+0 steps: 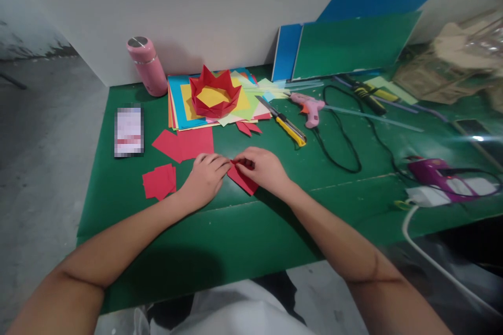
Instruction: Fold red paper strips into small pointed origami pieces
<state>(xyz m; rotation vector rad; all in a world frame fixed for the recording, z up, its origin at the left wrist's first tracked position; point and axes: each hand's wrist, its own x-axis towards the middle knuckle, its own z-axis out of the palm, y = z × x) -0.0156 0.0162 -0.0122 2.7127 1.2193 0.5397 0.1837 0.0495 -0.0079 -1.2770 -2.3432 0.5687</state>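
A small red piece of folded paper (244, 181) lies on the green tabletop between my hands, partly covered by my fingers. My right hand (268, 170) is closed, thumb and fingers pinching its upper edge. From the other side, my left hand (205, 180) has its fingertips together at the paper's left corner. Beyond them stands a ring of pointed red folded paper (232, 104) on a stack of coloured sheets (177, 110). Two small folded red pieces (247, 128) rest in front of the stack. Larger red sheets (196, 142) and a pile of red squares (159, 181) lie to the left.
A pink bottle (148, 68) stands at the back left, above a blurred white item (129, 132). Rightward lie a yellow utility knife (291, 131), a pink glue gun (310, 107) with a black cord, pliers (369, 95) and a purple device (432, 178). Green and blue boards (353, 44) lean behind.
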